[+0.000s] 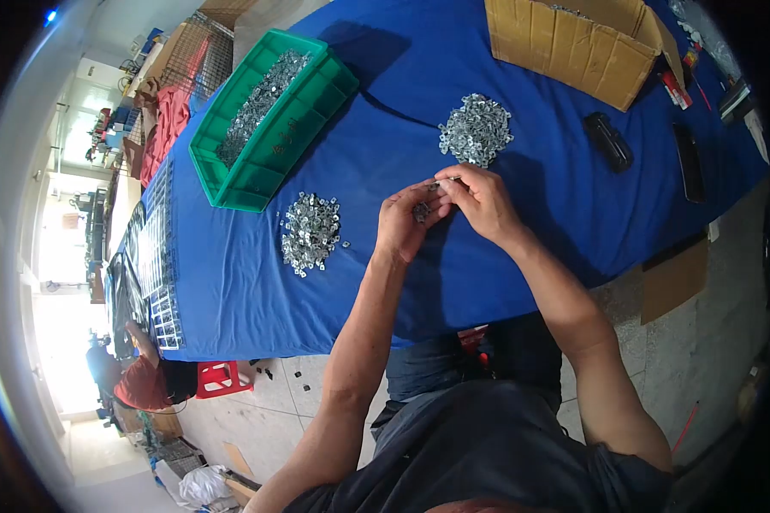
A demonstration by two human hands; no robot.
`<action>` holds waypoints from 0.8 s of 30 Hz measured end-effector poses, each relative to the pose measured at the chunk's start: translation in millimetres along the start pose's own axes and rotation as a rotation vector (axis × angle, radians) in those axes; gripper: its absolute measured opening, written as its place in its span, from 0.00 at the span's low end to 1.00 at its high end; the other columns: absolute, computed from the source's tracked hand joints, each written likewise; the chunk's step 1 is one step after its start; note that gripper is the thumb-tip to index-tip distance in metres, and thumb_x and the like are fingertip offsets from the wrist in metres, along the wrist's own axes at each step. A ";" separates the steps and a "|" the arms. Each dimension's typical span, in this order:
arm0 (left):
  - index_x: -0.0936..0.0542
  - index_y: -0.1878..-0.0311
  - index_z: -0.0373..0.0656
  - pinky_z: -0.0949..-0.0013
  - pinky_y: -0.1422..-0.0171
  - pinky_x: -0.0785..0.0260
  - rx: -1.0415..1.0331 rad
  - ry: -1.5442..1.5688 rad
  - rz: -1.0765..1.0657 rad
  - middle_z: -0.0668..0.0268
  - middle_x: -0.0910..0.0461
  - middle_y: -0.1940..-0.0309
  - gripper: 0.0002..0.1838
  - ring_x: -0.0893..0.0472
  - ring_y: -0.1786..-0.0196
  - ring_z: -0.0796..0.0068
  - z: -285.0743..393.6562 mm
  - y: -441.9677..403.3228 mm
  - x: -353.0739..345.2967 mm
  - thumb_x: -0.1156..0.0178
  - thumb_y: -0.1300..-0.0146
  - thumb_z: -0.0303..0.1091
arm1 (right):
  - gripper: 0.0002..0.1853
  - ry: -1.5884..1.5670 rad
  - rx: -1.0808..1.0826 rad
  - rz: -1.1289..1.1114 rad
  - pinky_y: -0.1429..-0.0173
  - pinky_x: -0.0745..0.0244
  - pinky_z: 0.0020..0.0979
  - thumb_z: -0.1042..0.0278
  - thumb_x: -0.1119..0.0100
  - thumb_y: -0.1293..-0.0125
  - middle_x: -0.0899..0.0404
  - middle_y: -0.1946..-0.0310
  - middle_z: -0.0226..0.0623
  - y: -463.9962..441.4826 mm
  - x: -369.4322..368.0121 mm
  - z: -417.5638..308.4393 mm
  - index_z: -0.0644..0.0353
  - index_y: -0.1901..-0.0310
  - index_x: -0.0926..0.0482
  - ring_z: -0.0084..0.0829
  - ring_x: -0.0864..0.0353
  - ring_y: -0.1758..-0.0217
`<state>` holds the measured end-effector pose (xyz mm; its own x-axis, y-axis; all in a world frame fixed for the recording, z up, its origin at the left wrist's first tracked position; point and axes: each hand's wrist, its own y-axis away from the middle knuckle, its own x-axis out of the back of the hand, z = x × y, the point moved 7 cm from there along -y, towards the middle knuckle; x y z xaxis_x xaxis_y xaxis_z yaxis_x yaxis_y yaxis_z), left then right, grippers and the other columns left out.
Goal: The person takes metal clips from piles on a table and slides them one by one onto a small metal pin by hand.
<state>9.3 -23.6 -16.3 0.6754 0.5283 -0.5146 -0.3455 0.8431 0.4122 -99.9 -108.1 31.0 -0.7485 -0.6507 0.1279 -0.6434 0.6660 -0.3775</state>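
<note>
My left hand point(405, 218) is cupped with its palm up, holding a few small metal clips point(421, 211). Over its fingertips, my right hand point(481, 202) pinches at a small piece, mostly hidden by the fingers. Just beyond the hands lies a heap of small silvery metal clips point(476, 130) on the blue cloth. A second, more spread-out pile of clips point(310, 232) lies to the left of my left hand. Further left, a green plastic bin point(275, 152) holds many more of the grey metal pieces.
A cardboard box point(565, 47) stands at the far right of the blue-covered table point(368, 295). Near the right edge lie a black case point(608, 142) and a dark phone-like slab point(689, 162). Wire racks point(161, 256) line the left end, where another person point(150, 376) sits.
</note>
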 end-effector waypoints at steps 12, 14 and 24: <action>0.25 0.48 0.28 0.66 0.49 0.21 0.004 -0.009 0.012 0.51 0.18 0.55 0.15 0.16 0.55 0.63 0.2 0.2 2.4 0.52 0.30 0.28 | 0.06 0.017 0.001 -0.019 0.65 0.24 0.32 0.74 0.46 0.33 0.19 0.68 0.43 0.5 0.5 1.9 0.67 0.60 0.22 0.34 0.17 0.67; 0.25 0.48 0.27 0.65 0.49 0.21 -0.002 -0.014 -0.005 0.51 0.18 0.55 0.15 0.16 0.55 0.63 -1.4 -1.6 4.5 0.52 0.31 0.27 | 0.06 0.071 0.061 0.004 0.66 0.25 0.32 0.74 0.47 0.33 0.19 0.69 0.42 0.8 -0.6 -1.0 0.67 0.60 0.22 0.33 0.17 0.68; 0.25 0.47 0.27 0.65 0.50 0.20 -0.003 -0.003 -0.004 0.51 0.18 0.56 0.14 0.16 0.56 0.63 -0.3 -0.6 2.9 0.52 0.32 0.25 | 0.06 0.042 0.035 0.018 0.66 0.25 0.32 0.74 0.46 0.33 0.19 0.69 0.42 1.0 0.1 4.5 0.67 0.60 0.22 0.34 0.18 0.69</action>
<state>11.3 -22.6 -18.2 0.6786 0.5250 -0.5137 -0.3448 0.8452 0.4083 -99.8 -109.2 26.6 -0.7665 -0.6222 0.1593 -0.6244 0.6638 -0.4116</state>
